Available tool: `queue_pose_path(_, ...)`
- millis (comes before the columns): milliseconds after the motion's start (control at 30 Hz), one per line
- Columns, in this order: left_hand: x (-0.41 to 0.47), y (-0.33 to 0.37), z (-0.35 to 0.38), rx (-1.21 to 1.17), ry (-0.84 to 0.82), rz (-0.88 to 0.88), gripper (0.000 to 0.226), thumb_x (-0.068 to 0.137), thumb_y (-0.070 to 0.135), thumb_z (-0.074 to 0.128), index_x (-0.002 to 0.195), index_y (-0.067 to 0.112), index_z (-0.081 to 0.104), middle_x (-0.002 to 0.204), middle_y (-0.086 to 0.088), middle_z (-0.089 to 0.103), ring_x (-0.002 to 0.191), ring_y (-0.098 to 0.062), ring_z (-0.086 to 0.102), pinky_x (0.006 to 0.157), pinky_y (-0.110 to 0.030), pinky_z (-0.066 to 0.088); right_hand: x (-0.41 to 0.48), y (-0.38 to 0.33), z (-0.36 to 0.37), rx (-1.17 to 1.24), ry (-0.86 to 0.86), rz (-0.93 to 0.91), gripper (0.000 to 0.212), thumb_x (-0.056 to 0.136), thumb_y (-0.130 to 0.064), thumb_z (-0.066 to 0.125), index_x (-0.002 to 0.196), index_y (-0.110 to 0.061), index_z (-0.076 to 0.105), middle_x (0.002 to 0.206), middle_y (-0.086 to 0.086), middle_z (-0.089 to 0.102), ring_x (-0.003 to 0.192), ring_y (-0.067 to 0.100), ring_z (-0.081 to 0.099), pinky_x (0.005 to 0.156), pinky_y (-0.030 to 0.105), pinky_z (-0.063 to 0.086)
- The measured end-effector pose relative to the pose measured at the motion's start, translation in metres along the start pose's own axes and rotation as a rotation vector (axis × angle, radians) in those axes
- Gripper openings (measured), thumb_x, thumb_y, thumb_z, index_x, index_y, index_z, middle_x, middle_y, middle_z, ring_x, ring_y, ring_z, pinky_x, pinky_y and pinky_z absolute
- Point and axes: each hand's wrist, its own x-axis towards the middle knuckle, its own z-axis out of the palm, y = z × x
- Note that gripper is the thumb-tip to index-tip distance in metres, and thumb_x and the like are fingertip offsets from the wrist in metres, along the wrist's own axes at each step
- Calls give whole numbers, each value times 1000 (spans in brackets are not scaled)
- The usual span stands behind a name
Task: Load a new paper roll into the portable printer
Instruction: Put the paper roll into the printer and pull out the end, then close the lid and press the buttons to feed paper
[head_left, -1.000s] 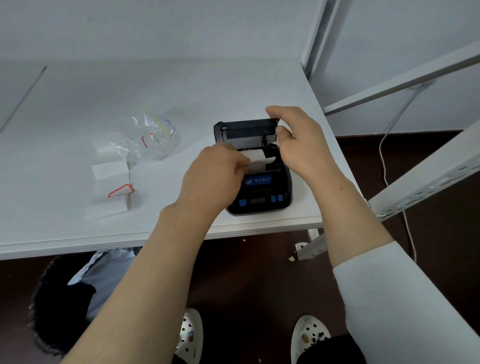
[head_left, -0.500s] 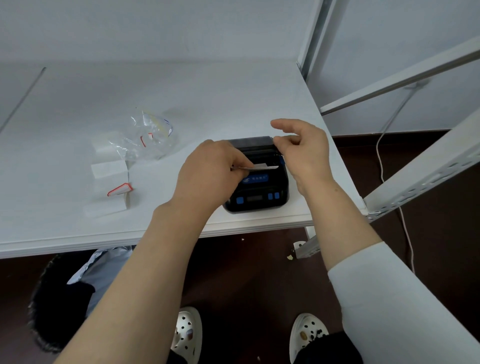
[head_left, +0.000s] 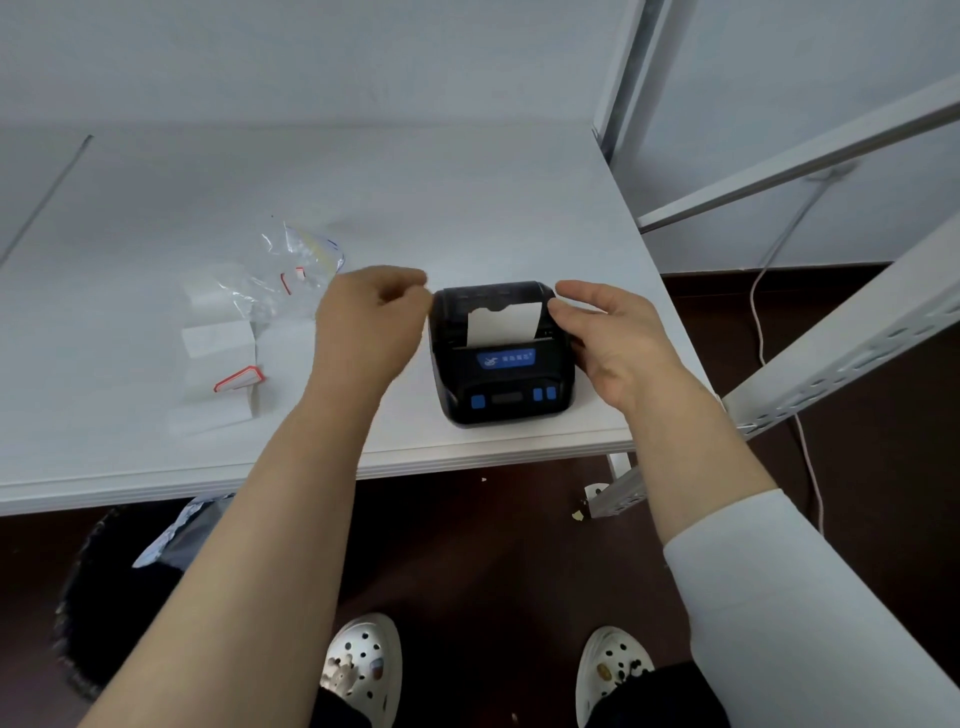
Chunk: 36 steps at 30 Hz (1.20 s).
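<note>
Right, printer (head_left: 501, 358) sits near the front right corner of the surface (head_left: 467, 208), control panel facing the person, so the lid and slot are within easy reach. Lid looks down, with a paper strip (head_left: 503, 325) sticking up out of the slot; probably left out so the feed can catch and the end can be torn off. The roll itself is hidden inside, so I judge it loaded from the strip alone. Left hand (head_left: 369, 317) hovers just beside the printer's left side with fingers loosely curled and nothing in them, though it is blurred. Right hand (head_left: 618, 338) is at the right side, fingers relaxed and fairly straight, thumb tip touching or nearly at the lid's corner; it grips nothing and seems placed to steady the body or press the lid home. Task looks close to done, and a check that the lid is latched is likely all that is left. Off to the left, well apart, lie a clear bag (head_left: 296, 265), white paper pieces (head_left: 218, 338) and a red-edged label (head_left: 239, 378), likely packaging pushed aside to keep the work spot free.
</note>
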Motion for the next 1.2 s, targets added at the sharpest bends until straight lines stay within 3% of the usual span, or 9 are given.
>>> queue_pose_path(133, 1, -16, 10, -94, -131, -229, 13, 82, 18, 66, 93, 15, 61, 95, -7, 53, 88, -19, 49, 96, -36, 43, 0, 1, -2, 33, -13, 5, 30, 86, -4, 62, 116, -7, 60, 100, 10, 66, 89, 21, 65, 84, 29, 54)
queue_pose_path(367, 1, -18, 10, -338, -166, -361, 7, 87, 6, 61, 81, 8, 65, 87, -8, 67, 85, -19, 63, 82, -30, 54, 0, -1, -6, 108, -59, 78, 37, 86, 2, 60, 122, -6, 57, 102, 13, 66, 86, 20, 66, 83, 30, 56)
queue_pose_path(667, 1, -19, 15, -247, -112, -317, 13, 87, 6, 60, 75, 7, 59, 84, -12, 63, 81, -22, 61, 83, -34, 55, -2, 0, -6, 56, -46, 45, 41, 85, 3, 59, 125, -7, 54, 118, 20, 63, 100, 27, 64, 94, 37, 52)
queue_pose_path(733, 1, -19, 16, -245, -92, -315, 7, 86, 6, 62, 93, 4, 61, 101, -17, 61, 90, -26, 61, 88, -37, 54, -2, 1, -6, 38, -39, 40, 40, 85, 4, 59, 123, -9, 55, 119, 20, 62, 103, 28, 64, 97, 38, 51)
queue_pose_path(800, 3, -21, 16, -243, -75, -340, 44, 85, 6, 64, 127, 0, 52, 124, -19, 58, 104, -29, 62, 92, -37, 53, -2, 2, -4, 2, -24, 30, 40, 85, 4, 60, 122, -10, 56, 121, 19, 62, 108, 29, 62, 100, 40, 49)
queue_pose_path(900, 0, -22, 15, -256, -60, -339, 59, 83, 7, 67, 137, 2, 43, 127, -21, 56, 105, -29, 63, 93, -37, 53, -3, 3, -2, -37, -7, 12, 39, 85, 4, 60, 121, -12, 57, 122, 18, 61, 112, 30, 61, 102, 42, 48)
queue_pose_path(1067, -4, -23, 13, -254, -107, -340, 30, 86, 10, 63, 116, 6, 62, 114, -14, 64, 106, -26, 62, 95, -38, 52, -8, 5, 0, -37, 3, 20, 34, 89, -2, 57, 122, -8, 57, 124, 12, 61, 113, 24, 59, 103, 39, 46)
queue_pose_path(1133, -8, -20, 11, -238, -171, -329, 11, 88, 7, 59, 89, 13, 68, 100, -9, 67, 102, -23, 63, 93, -36, 52, -13, 5, 1, -14, -13, 43, 19, 91, -8, 55, 108, -11, 64, 109, 6, 67, 100, 17, 62, 96, 34, 51)
queue_pose_path(1200, -11, -20, 10, -253, -250, -303, 17, 87, 2, 57, 89, 15, 67, 95, -5, 68, 97, -19, 62, 93, -34, 51, -21, 5, 2, 16, -40, 71, 17, 95, -13, 51, 90, -16, 67, 89, 0, 68, 83, 12, 62, 85, 29, 51)
